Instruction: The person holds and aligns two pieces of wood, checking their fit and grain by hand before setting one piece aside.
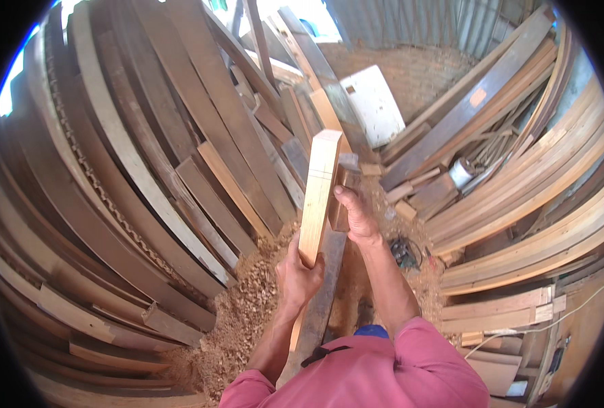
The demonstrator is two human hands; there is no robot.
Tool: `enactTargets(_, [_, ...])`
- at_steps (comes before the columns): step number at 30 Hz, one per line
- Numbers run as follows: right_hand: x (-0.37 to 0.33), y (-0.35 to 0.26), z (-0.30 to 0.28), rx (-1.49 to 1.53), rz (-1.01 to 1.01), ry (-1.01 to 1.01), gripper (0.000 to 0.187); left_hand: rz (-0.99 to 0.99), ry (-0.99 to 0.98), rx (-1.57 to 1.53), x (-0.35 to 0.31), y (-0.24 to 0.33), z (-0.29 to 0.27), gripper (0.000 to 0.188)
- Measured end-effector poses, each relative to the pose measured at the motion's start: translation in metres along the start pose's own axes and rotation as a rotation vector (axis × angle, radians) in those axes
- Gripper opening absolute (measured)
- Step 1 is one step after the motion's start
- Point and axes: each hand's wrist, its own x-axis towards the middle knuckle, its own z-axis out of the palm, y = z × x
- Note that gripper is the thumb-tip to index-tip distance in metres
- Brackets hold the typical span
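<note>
A pale squared wooden post (317,197) stands tilted in front of me, with thin dark lines drawn across its face near the top. My left hand (300,275) is closed around its lower part, thumb along the left side. On the other side, my right hand (360,219) is curled in close to the post. Its thumb lies over a darker brown wood piece (340,204) right behind the post. The other right fingers are hidden, so I cannot tell which of the two pieces they grip. Below runs a narrow worn plank (329,285).
Long dark boards (159,129) lean in rows at the left. Pale planks (519,183) are stacked at the right, near a tin can (461,173). Wood shavings (247,306) heap beside the plank. A dark tool with a cable (405,251) lies on the floor. A white panel (372,105) rests farther back.
</note>
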Motion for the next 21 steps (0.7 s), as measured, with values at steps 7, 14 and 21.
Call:
enactTargets(7, [-0.023,-0.059,0.085,-0.203,-0.277,-0.114,0.057,0.437,0.366,-0.305,0.000,0.002,0.002,0.049])
enactTargets(14, [-0.048,-0.051,0.089,-0.208,-0.179,-0.015,0.040,0.623,-0.068,-0.315,0.014,-0.011,-0.053,0.069])
enactTargets(21, [-0.065,-0.078,0.086,-0.326,-0.323,-0.203,0.077,0.867,0.078,-0.462,0.013,0.087,-0.088,0.146])
